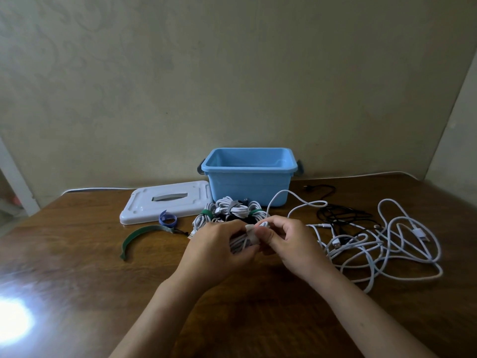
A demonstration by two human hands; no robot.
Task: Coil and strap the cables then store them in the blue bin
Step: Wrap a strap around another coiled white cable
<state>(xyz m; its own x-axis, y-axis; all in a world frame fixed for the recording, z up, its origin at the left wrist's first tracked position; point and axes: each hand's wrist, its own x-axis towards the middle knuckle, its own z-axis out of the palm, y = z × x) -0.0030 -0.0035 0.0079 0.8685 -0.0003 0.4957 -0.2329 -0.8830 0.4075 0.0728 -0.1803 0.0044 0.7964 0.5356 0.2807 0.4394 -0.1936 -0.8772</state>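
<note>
We grip a white cable coil (242, 242) in our left hand (219, 244); our right hand (289, 241) pinches its strap (251, 232). Blue bin (249, 174) sits far on the bench (77, 267).

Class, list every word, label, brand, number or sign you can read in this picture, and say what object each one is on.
None: no readable text appears anywhere.
Blue bin: plain walls, no label visible.
White lid: moulded shapes only, no lettering.
Green strap and blue strap: no print visible.
Cable plugs: too small to show any marking.
</note>
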